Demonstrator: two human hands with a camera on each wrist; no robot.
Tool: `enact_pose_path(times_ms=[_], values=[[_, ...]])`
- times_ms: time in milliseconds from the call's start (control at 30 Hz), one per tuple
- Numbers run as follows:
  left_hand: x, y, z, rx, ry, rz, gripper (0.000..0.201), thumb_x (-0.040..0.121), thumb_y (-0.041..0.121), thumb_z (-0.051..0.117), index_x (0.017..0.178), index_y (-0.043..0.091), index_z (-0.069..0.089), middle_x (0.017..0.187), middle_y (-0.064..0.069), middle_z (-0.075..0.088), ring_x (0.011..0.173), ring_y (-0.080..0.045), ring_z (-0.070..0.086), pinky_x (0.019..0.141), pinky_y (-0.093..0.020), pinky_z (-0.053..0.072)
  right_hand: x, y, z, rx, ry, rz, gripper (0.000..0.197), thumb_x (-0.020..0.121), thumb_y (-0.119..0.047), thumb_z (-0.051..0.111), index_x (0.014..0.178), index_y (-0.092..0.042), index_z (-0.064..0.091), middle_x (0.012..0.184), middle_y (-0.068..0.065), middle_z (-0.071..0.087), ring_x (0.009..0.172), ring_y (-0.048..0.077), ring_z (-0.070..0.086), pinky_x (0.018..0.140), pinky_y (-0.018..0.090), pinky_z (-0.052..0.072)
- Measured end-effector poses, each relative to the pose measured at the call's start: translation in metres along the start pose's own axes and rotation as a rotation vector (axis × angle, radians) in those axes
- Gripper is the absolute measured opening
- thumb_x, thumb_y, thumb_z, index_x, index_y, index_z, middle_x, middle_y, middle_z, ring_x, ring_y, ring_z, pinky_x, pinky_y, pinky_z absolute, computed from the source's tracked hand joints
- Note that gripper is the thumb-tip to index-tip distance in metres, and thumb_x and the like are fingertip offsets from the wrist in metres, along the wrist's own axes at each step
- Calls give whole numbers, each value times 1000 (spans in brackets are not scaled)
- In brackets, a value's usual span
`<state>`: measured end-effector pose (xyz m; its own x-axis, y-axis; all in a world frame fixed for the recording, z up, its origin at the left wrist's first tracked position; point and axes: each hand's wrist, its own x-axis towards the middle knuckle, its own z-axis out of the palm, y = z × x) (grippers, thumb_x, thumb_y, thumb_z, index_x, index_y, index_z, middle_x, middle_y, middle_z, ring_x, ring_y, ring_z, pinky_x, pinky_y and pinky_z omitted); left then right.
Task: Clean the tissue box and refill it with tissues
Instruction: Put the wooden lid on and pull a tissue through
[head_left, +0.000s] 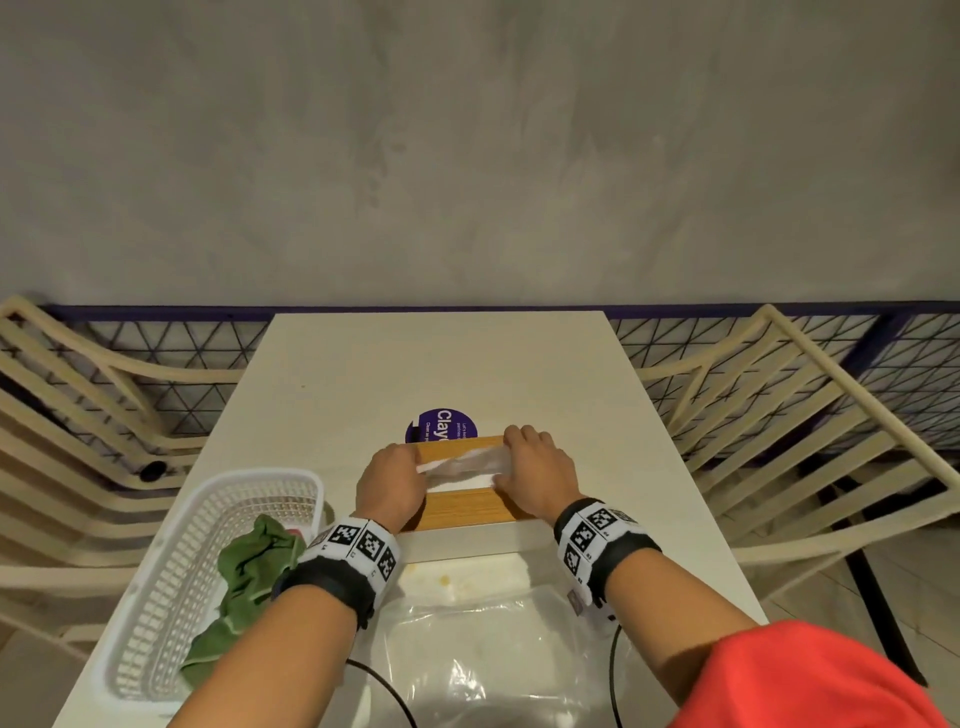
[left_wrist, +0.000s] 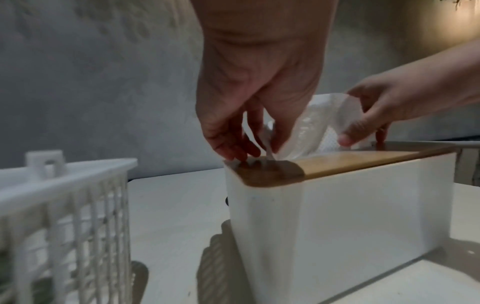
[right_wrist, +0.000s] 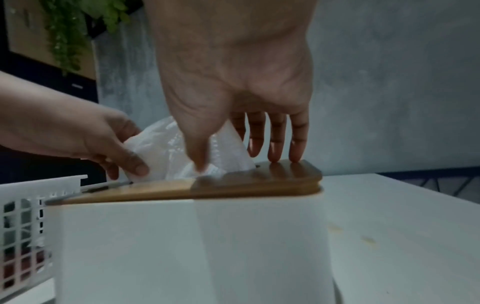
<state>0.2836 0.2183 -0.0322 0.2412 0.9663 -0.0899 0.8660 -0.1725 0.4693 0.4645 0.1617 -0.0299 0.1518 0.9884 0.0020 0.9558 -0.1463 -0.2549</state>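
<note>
Tissue box: I see the white tissue box (head_left: 467, 543) standing in the middle of the worktop (head_left: 363, 374), just in front of me, with its wooden lid (head_left: 470, 506) on top.
Tissue: a white tissue (head_left: 462, 462) sticks up out of the slot in the lid, between my two hands.
Left hand: my left hand (head_left: 392, 486) is at the left end of the slot; its grip is closed, thumb and fingers pinching the left edge of the tissue, fingertips (left_wrist: 233, 152) down at the lid.
Right hand: my right hand (head_left: 537, 475) is at the right end; thumb and forefinger pinch the tissue there, while the other fingers (right_wrist: 275, 142) are straight and rest their tips on the lid.
Basket: a white plastic basket (head_left: 171, 561) stands to the left of the box, near it, with a green cloth (head_left: 244, 587) inside.
Wrapper: a clear plastic wrapper (head_left: 478, 654) lies on the worktop between the box and me.
Sticker: a round purple sticker (head_left: 441, 423) is on the worktop just behind the box.
</note>
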Motion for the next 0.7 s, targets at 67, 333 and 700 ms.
enact_pose_path(times_ms=[67,333,700], values=[[0,-5,-3,-119,47,-51,16,85,10,49,85,11,65,90,-10,66,80,-28,60,70,-35,50,3,5,-7,154,12,57,17,82,-9,51,99,-14,52,100,9,64,88,27,57,70,38,52],[-5,-12,-3,-273,-27,-43,6,80,13,68,86,10,67,84,-5,64,80,-21,58,67,-27,43,-9,10,-9,267,-39,116,36,75,-33,69,100,-15,51,95,1,54,88,22,50,69,35,45],[-2,-19,-5,-679,-17,-90,12,89,11,56,86,14,68,79,-3,65,77,-21,59,61,-23,42,-1,34,-7,456,-31,64,11,78,-4,65,86,-8,69,95,9,64,84,20,54,71,23,37]])
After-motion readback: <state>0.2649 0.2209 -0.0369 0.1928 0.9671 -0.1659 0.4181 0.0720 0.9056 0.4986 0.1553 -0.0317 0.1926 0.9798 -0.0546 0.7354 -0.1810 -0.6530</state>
